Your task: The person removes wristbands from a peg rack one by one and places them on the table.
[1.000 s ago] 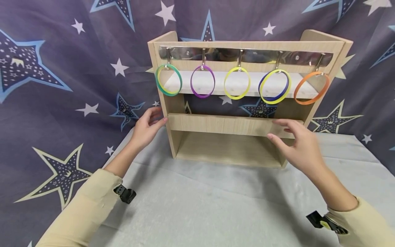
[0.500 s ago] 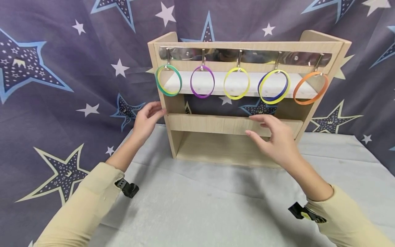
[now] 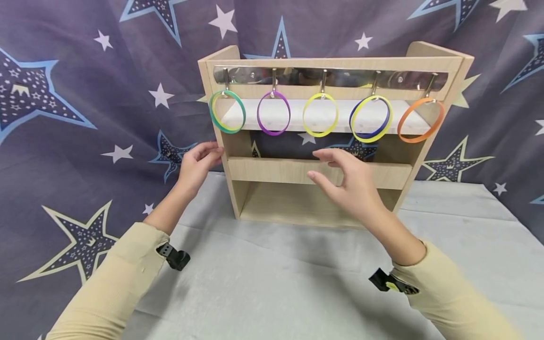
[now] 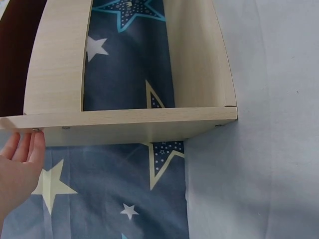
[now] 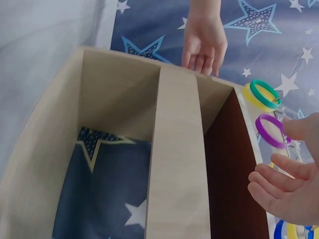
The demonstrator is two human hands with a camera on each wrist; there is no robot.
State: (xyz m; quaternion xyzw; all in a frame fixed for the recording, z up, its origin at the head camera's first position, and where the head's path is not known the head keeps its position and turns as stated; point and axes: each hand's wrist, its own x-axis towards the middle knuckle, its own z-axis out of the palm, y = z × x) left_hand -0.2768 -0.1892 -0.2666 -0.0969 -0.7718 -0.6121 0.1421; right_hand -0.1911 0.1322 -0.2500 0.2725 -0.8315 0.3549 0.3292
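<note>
Touching rack [image 3: 323, 172] side per L wrist cam: left hand [image 3: 196, 165], fingers straight; right hand [image 3: 350, 182] loose, empty.

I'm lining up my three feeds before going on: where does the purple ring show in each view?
Head: the purple ring hangs from the second hook from the left, upper middle of the picture.
Left wrist: not in it; only the wooden shelf's side panel and the left hand show.
Right wrist: far right, mid-height, just above the right hand.
Shared landmark: the wooden shelf itself.
</note>
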